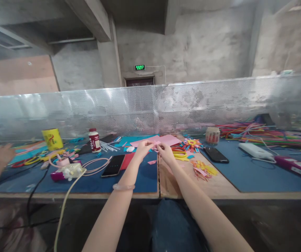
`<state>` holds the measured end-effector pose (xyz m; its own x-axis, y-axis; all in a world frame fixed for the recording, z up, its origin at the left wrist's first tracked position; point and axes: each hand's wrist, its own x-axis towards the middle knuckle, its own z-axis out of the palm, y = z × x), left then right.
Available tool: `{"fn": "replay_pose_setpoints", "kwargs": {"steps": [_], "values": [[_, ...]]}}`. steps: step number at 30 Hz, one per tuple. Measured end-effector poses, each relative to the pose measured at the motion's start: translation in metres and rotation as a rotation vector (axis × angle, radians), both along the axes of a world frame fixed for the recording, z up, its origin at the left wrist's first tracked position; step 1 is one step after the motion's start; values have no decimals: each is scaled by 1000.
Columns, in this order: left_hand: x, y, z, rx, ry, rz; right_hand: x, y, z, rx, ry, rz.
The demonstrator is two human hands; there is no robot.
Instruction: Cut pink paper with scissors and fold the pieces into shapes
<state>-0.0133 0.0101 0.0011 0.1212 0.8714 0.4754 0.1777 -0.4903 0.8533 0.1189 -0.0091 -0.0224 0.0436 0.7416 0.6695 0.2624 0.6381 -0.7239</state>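
My left hand (142, 149) and my right hand (165, 152) meet above the middle of the table, fingertips pinched together. Between them is a small piece of pink paper (155, 144), partly hidden by the fingers, so its shape is hard to make out. Behind the hands lies a larger pink paper sheet (170, 140) over blue sheets. Just right of my right hand are yellow-handled scissors (180, 154) and a multicoloured paper flower (191, 143). A pink paper scrap (152, 162) lies below my fingers, and yellow and orange paper strips (204, 169) are heaped to the right.
Left stand a bottle (95, 140) and a yellow can (52, 139); a black phone (113, 165) and cabled power strip (69, 171) lie nearer. Right are another phone (216, 154), a jar (212, 135) and a white device (255, 151). A co-worker's hand (2, 154) is far left.
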Motion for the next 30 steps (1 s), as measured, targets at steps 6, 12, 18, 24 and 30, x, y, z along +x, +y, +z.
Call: {"fn": "replay_pose_setpoints", "kwargs": {"steps": [6, 12, 18, 24, 30], "values": [[-1, 3, 0, 29, -4, -31, 1, 0, 0, 3, 8, 4], [-3, 6, -2, 50, 20, -20, 2, 0, 0, 8, -32, -11], [-1, -1, -1, 81, 50, -58, 2, 2, -3, 51, -128, -180], [1, -6, 0, 75, 76, -81, 0, 0, -6, 100, -357, -449], [2, -5, 1, 55, -5, -55, -3, -5, -4, 121, -390, -490]]}}
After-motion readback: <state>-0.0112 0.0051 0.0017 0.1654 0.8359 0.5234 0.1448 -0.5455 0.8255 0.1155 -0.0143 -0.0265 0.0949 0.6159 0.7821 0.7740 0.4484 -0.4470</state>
